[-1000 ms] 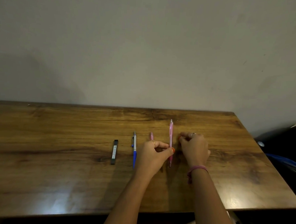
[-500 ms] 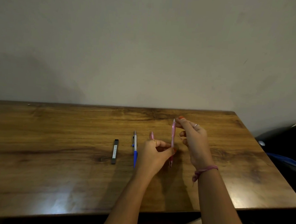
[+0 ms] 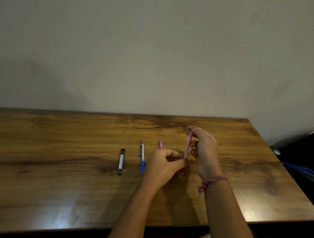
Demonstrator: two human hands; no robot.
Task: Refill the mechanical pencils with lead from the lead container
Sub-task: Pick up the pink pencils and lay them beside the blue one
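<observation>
Wooden bench point(image 3: 59, 168) against a plain wall. Left hand point(image 3: 163, 164) pinches the lower barrel of a pink mechanical pencil point(image 3: 187, 147), held near upright above the bench. Right hand point(image 3: 204, 150) pinches its top end with fingertips point(image 3: 193, 129). Second pink pencil point(image 3: 160, 144) lies mostly hidden behind the left hand. Blue-and-silver mechanical pencil point(image 3: 142, 155) lies just left of it. Black lead container point(image 3: 121, 161) lies further left, apart from the pencils.

Three pencils point(image 3: 187, 146) point(image 3: 142, 155) point(image 3: 160, 144); one lead container point(image 3: 121, 161)
</observation>
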